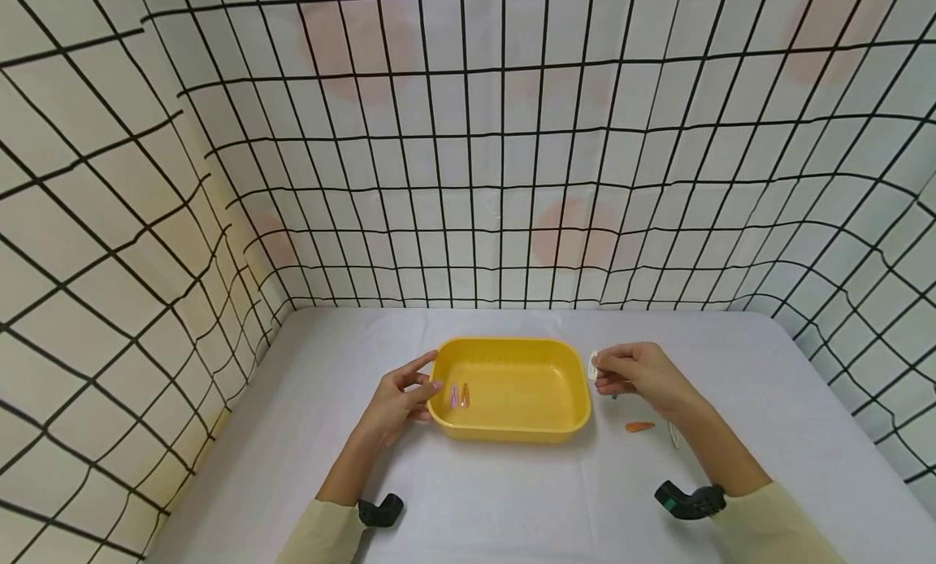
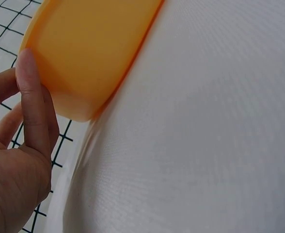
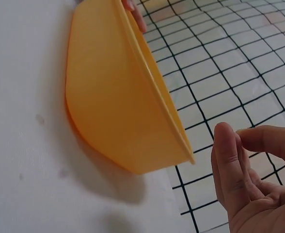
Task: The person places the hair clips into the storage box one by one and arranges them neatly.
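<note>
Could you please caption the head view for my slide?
Left hand grips a yellow tray holding two clips; right hand pinches a white clip.

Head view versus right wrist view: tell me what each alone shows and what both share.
Only head: a pink hair clip and an orange hair clip inside the yellow tray, plus another orange hair clip on the white tablecloth.
Only right wrist: the palm side of the right hand.
Both: the tray, tablecloth, black grid and fingers of the left hand.

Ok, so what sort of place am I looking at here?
Probably a small booth or screened-off corner set up for table work, though the wider room isn't visible. The signs: a white-covered table, grid-patterned walls on three sides, and dark wrist devices on the person.
</note>
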Action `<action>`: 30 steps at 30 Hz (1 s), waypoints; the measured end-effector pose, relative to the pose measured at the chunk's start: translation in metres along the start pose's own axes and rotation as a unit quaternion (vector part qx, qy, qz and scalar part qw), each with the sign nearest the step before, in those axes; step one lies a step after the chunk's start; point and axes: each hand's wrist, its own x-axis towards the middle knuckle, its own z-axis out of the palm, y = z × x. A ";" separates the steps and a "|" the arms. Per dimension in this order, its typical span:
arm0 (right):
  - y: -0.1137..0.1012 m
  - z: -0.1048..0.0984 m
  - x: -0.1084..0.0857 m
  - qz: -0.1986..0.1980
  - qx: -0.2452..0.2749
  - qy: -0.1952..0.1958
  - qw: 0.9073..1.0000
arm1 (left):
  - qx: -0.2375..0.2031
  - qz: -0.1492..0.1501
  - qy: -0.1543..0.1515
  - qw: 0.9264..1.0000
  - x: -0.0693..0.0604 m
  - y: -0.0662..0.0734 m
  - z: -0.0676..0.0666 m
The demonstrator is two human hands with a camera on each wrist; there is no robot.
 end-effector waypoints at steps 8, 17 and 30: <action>-0.010 0.023 0.011 -0.002 0.009 -0.012 1.000 | 0.002 0.000 0.002 1.000 -0.001 0.000 0.001; -0.016 0.052 0.026 -0.010 0.009 -0.028 1.000 | 0.008 -0.001 0.004 1.000 0.001 -0.002 -0.001; -0.021 0.085 0.042 0.009 0.030 -0.041 0.999 | 0.020 -0.012 0.012 1.000 0.001 -0.001 0.000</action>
